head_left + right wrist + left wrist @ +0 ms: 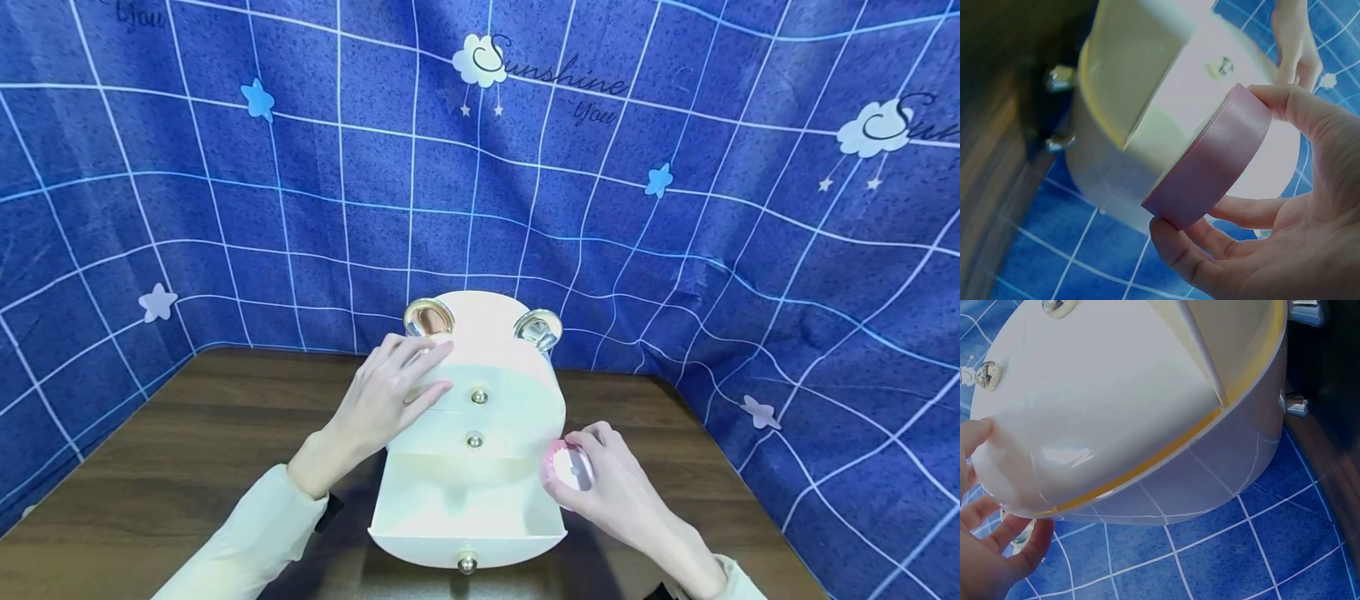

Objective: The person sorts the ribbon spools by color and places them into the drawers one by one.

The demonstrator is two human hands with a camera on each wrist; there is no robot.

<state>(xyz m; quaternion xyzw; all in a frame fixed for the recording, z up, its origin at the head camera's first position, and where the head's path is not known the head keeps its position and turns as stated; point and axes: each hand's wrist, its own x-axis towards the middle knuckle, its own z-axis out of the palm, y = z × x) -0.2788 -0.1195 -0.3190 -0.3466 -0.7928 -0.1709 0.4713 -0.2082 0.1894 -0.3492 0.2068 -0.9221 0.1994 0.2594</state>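
Note:
A small white cabinet (pixel 480 350) with rounded drawers stands on the table, its bottom drawer (pixel 468 546) pulled out towards me. My left hand (pixel 390 387) rests at the cabinet's upper left side, fingers lightly bent. In the left wrist view its fingertips (pixel 1041 540) lie along the rounded edge. A roll of pink satin ribbon (pixel 1213 162) is pinched between the thumb and fingers of my right hand (pixel 618 483). That hand holds the roll upright just right of the cabinet, above the right rim of the pulled-out drawer.
Two round gold-rimmed ears (pixel 429 318) stick out at the cabinet's top corners. Round metal knobs (pixel 479 397) sit on the drawer fronts. Brown wooden table (pixel 247 433) lies on both sides. A blue gridded cloth (pixel 360 192) hangs behind the table.

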